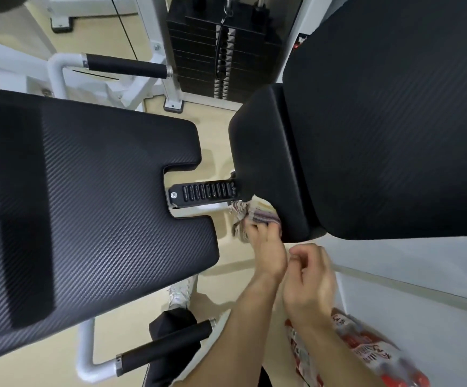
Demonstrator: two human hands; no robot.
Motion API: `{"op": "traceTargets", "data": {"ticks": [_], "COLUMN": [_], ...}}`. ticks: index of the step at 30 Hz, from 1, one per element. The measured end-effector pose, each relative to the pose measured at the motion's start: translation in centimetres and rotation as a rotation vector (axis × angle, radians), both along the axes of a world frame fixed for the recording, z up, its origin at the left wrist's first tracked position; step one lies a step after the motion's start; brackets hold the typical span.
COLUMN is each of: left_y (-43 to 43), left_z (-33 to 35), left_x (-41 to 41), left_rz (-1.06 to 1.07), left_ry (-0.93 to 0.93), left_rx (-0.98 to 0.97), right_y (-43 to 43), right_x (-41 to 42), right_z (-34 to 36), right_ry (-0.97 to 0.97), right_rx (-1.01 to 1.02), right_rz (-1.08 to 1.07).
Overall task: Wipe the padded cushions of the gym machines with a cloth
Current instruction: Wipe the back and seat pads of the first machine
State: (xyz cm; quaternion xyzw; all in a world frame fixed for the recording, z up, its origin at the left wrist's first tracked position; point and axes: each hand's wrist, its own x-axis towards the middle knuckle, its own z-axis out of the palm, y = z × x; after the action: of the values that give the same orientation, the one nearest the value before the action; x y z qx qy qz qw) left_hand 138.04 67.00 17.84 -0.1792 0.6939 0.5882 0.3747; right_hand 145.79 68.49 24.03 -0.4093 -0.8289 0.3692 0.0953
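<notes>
Red-and-white printed material [366,350] (sleeve or bag, I cannot tell) is lying beside the right forearm, and the right hand [310,275] is hovering with fingers curled toward the thumb, holding nothing visible. Just ahead, the left hand [267,247] is gripping a bunched striped cloth [257,216] and pressing it against the lower edge of the black back cushion [271,152], opposite the textured seat cushion [101,191].

Left hand [265,247] grips cloth [257,215]; cloth beyond fingertips touches pad [263,152] edge. Right hand [310,275] just beside, fingers curled, empty.
</notes>
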Motion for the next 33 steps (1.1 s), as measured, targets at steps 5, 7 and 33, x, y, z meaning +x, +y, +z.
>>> {"op": "traceTargets", "data": {"ticks": [5, 7, 33], "left_y": [0.4, 0.7, -2.7], "left_z": [-1.2, -2.3, -4.7], "left_x": [-6.6, -9.5, -5.6], "left_rz": [0.142, 0.081, 0.202], "left_ry": [0.011, 0.013, -0.311], "left_rx": [0.017, 0.004, 0.180], "right_y": [0.2, 0.4, -0.5], "right_x": [-0.7, -2.3, -5.4], "right_z": [-2.5, -3.2, -6.9], "right_ry": [-0.115, -0.119, -0.289], "right_rx": [-0.522, -0.780, -1.032], "right_rz": [-0.287, -0.433, -0.660]}}
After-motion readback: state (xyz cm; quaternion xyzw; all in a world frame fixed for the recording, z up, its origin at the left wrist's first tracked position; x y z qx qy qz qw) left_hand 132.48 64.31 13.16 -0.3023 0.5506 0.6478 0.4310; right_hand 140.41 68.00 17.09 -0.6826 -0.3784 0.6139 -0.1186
